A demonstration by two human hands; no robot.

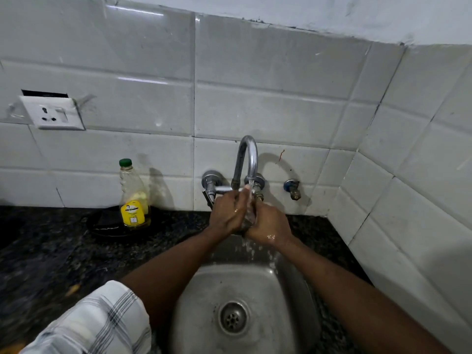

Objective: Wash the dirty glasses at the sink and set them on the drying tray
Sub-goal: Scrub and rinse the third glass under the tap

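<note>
Clear glass [249, 216] up over the back edge of the steel sink [268, 297], under the thin stream of water [250, 186] from the curved chrome faucet [247, 157]. Clasped from both sides: left hand [224, 213] wrapped on its left flank, fingers curled over toward the spout; right hand [268, 226] closed round its right and lower part, wet across the back. Hands pressed close together, glass mostly hidden between them and blurred by running water, so tilt impossible to judge. Splashes down the sink's rear wall, droplets near the round drain [233, 318]. To the left, on the dark speckled granite counter [38, 251], a bottle of yellow dish liquid [134, 200] with a green cap [125, 162], upright on a shallow black tray [107, 227] against the white tiled wall [255, 103]. Higher on that wall, far left, a white socket plate [52, 114]. Right of the faucet, a small separate tap [293, 189]. Bottom left, a pale checked sleeve [97, 323] on the left arm.
</note>
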